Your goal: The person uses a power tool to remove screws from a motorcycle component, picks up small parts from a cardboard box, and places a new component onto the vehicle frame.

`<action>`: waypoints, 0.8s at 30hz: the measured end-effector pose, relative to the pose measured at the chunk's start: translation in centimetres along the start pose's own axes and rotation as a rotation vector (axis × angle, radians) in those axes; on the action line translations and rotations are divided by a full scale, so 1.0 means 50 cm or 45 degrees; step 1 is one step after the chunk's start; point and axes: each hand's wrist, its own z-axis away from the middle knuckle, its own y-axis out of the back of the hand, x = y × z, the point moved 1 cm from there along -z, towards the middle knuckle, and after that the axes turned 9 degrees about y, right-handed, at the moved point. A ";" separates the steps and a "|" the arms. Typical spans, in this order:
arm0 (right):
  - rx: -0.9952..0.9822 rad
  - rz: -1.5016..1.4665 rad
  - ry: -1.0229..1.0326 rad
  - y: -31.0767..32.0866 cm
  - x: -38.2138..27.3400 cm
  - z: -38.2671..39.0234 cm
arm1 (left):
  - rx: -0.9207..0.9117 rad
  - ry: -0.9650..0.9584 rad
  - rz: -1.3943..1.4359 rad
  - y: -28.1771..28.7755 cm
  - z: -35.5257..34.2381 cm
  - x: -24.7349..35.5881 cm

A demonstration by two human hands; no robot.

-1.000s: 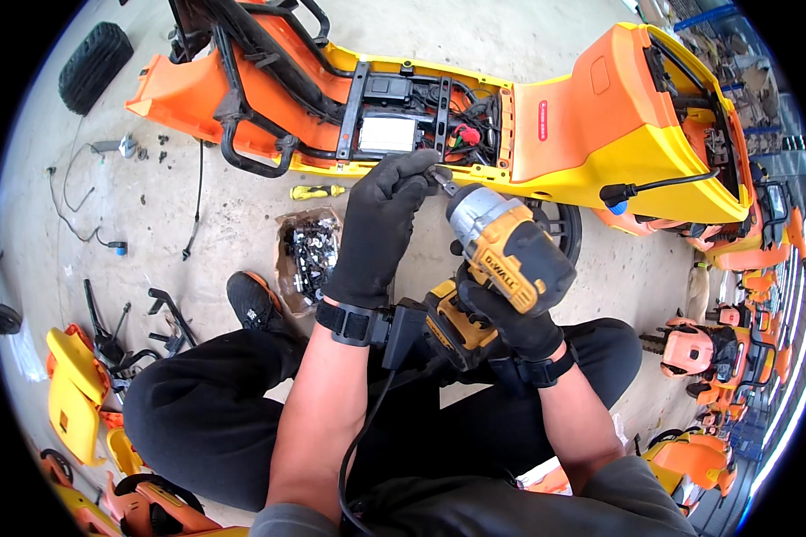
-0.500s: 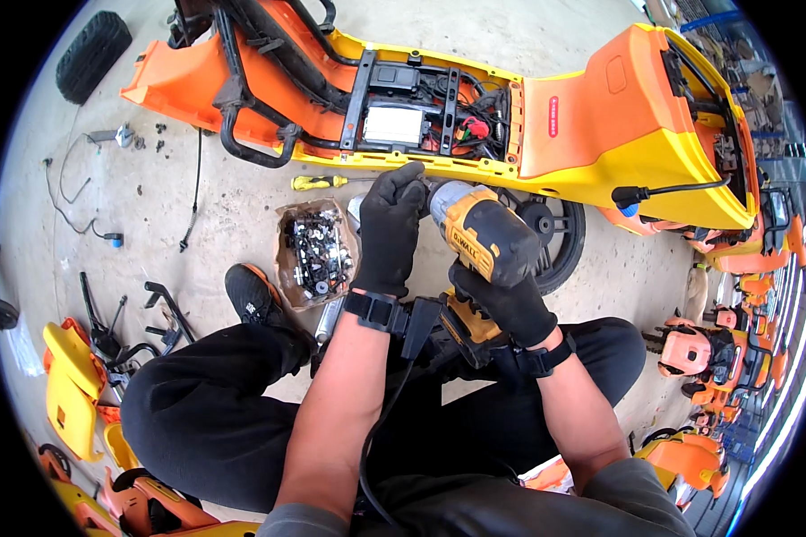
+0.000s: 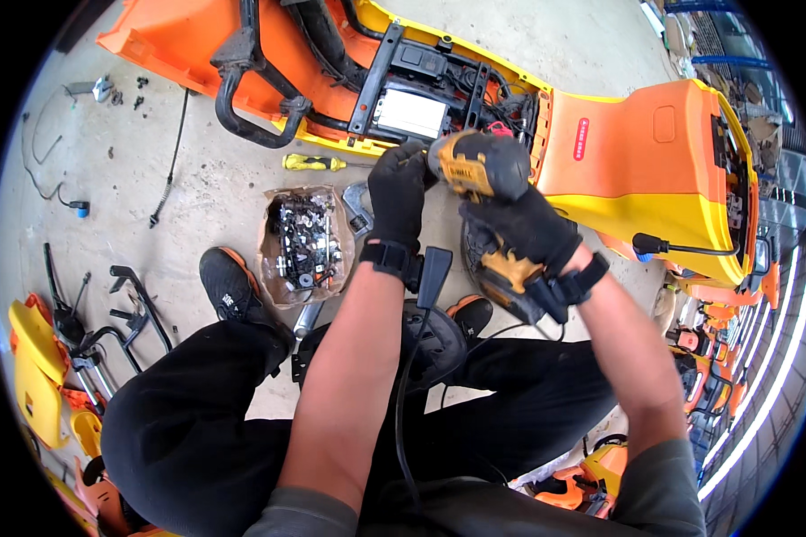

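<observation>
Drill (image 3: 491, 170) at the near edge of the cart (image 3: 640, 161), right hand (image 3: 530, 229) wrapped round its grip. Left hand (image 3: 397, 191) curled at its nose; cannot tell whether it pinches anything. Grey floor (image 3: 210, 192) under the cart; parts box (image 3: 282, 292) on cart's near side; blue racking (image 3: 732, 62) past its right end. Cart's left end cut off; drill tip hard to make out.

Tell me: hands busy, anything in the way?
Right black-gloved hand: gripping yellow-and-black power driver. Left black-gloved hand: at driver's nose, grip unclear. Orange-and-yellow plastic vehicle body close ahead.
</observation>
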 end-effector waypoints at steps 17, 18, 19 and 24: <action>-0.422 0.204 -0.323 0.056 -0.071 -0.152 | -0.042 0.128 -0.050 0.021 -0.065 -0.002; -0.423 0.216 -0.351 0.054 -0.077 -0.154 | -0.057 0.131 -0.034 0.023 -0.065 -0.002; -0.423 0.229 -0.379 0.052 -0.083 -0.156 | -0.072 0.134 -0.019 0.025 -0.065 -0.003; -0.410 0.250 -0.297 0.061 -0.064 -0.164 | -0.174 0.144 0.036 0.032 -0.065 -0.006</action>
